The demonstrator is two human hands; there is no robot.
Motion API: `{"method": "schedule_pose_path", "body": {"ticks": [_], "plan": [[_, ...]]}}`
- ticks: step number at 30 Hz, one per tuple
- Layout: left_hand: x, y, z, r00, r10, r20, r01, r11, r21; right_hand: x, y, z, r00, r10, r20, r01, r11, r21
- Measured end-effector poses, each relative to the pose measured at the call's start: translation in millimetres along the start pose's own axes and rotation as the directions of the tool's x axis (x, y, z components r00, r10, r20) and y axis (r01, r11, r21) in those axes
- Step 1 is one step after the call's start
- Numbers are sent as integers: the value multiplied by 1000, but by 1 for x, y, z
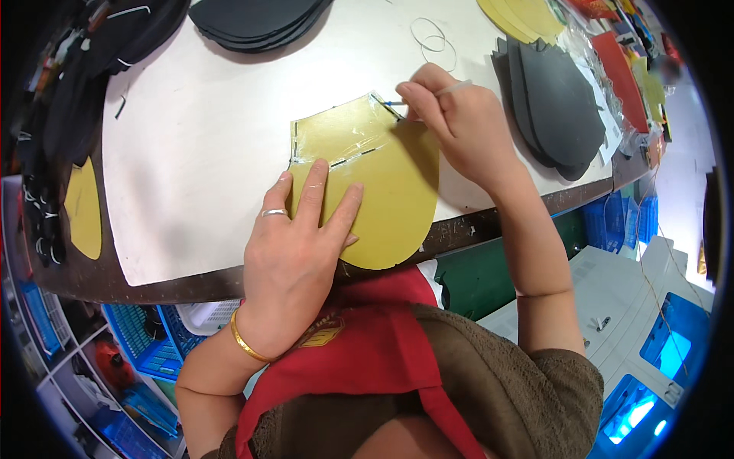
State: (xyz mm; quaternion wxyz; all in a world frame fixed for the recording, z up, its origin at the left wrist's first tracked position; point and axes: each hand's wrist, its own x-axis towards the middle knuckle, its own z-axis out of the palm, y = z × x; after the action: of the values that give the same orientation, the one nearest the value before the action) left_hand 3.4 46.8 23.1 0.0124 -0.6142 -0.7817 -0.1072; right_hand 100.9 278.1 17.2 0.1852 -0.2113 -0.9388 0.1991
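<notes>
Along the front edge of the white-covered worktop lies a yellow, round-bottomed flat template; the left hand presses it, fingers spread open, apparently for steadiness. Farther in, the right hand pinches a slim, translucent, blue-tipped pen near its point, likely for control.

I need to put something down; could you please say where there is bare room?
Largest bare patch: the white surface left of the left hand and yellow piece. Another lies between that piece and the top black stack. Black pieces crowd the side beyond the right hand.
</notes>
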Motion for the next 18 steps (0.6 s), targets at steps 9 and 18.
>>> {"method": "schedule_pose_path", "body": {"ticks": [9, 18], "plan": [[2, 1, -1, 1000, -5, 26, 5, 1000, 12, -10, 13, -8, 997, -47, -58, 54, 991, 119], [-1, -1, 2, 1000, 26, -2, -26, 998, -53, -12, -39, 16, 964, -264, 15, 254, 941, 223]]}}
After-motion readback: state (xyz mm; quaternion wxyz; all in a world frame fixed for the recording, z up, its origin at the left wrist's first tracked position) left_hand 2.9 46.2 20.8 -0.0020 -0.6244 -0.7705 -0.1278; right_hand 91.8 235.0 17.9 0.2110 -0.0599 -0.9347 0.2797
